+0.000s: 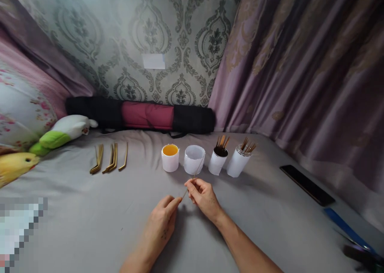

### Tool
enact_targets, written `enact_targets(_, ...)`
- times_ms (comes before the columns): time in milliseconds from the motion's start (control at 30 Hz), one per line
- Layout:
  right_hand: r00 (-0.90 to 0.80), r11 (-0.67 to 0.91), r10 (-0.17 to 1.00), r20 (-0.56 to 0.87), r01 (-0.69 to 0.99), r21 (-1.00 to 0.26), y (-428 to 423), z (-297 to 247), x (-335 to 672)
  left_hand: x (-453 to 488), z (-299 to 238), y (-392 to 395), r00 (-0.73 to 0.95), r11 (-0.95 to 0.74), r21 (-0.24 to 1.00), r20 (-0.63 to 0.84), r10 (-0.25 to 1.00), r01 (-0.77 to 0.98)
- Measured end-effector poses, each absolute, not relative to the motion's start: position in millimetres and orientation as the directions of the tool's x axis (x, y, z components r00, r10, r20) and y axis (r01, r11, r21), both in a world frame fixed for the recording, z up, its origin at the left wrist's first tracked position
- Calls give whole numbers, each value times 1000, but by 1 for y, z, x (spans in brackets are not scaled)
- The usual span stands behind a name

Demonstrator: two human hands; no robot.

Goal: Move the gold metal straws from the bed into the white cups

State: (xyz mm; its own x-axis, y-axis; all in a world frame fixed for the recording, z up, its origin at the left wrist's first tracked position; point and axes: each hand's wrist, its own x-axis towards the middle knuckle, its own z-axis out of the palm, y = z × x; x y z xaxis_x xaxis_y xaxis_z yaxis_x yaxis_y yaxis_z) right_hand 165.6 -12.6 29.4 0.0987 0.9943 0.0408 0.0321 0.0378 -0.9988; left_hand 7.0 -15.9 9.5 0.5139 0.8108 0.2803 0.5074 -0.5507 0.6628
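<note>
Fingers of the left hand are closed on the near part of a stick; the right hand pinches it farther along. Beyond the fingertips stand four cups; well beyond, a bag.

This looks like a bedroom in a home: a rumpled grey sheet covers what seems a bed, plush toys and flowered fabric lie along its left edge, ornate wallpaper rises behind the far edge, and mauve curtains drape the right.
</note>
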Motion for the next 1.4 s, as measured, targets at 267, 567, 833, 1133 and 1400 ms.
enact_targets(267, 75, 37, 996, 40, 41, -998, -13, 28, 168, 13, 7, -16, 475, -443, 795, 226, 851, 415)
enact_targets(567, 81, 73, 994, 79, 67, -995, -13, 27, 171, 19, 9, -19, 390, -43, 962, -68, 918, 268)
enact_targets(833, 91, 92, 991, 101, 98, -991, -12, 25, 172, 24, 27, -18, 402, 320, 945, -321, 857, 73)
enact_targets(1133, 77, 97, 992, 104, 92, -991, -12, 27, 174, 16, 28, -17, 513, 616, 722, -416, 750, -316)
enact_targets(1400, 69, 104, 991, 111, 96, -990, -12, 28, 175, 13, 31, -14, 540, 695, 624, -470, 698, -356)
